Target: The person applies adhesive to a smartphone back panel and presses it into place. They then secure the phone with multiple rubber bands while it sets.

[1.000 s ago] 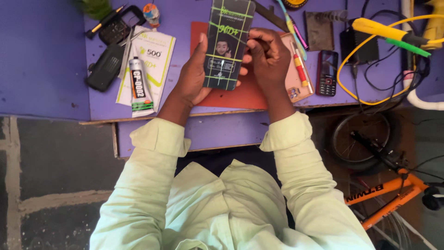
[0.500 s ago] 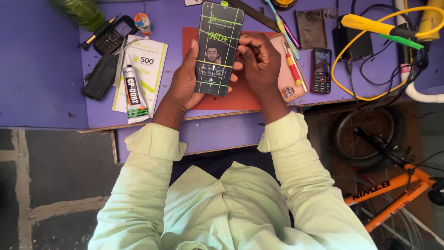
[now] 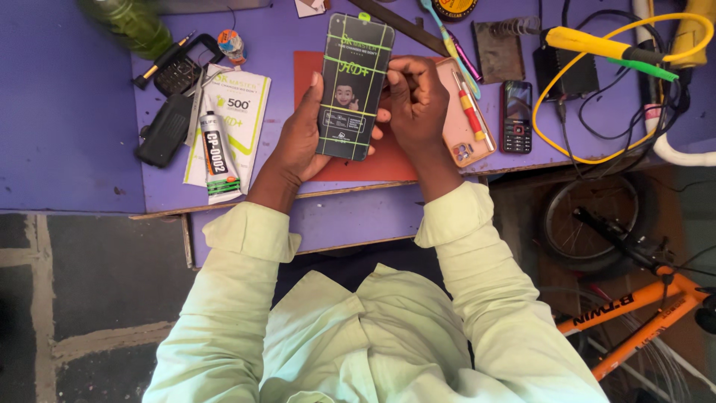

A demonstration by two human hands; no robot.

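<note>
The dark screen protector sheet (image 3: 353, 86) (a flat rectangular panel with green lines and a small cartoon figure printed on it) is held upright in the view, above the red mat (image 3: 384, 160) on the purple desk (image 3: 67, 112). The left hand (image 3: 302, 134) grips its left long edge, thumb along the side and fingers behind. The right hand (image 3: 414, 101) closes on the right long edge, fingertips curled against the panel's rim. Both hands are clamped on the sheet, 1 on each side, with the sheet between them.

Just right of the right hand lies a pink phone case (image 3: 466, 119), with a red-and-yellow screwdriver (image 3: 471, 112) resting on it. Further right sits a small black keypad phone (image 3: 516, 116), and beyond it a yellow cable (image 3: 597, 153) loops over black wiring.

Left of the left hand lies a white packet (image 3: 239, 112) with a glue tube (image 3: 216, 153) across it. A black handset (image 3: 165, 127) and a second keypad device (image 3: 179, 71) lie near the packet. A green bottle (image 3: 130, 22) stands at the far left corner.

Below the desk's right end, an orange bicycle frame (image 3: 634, 313) and a wheel (image 3: 589, 220) are visible on the floor.
</note>
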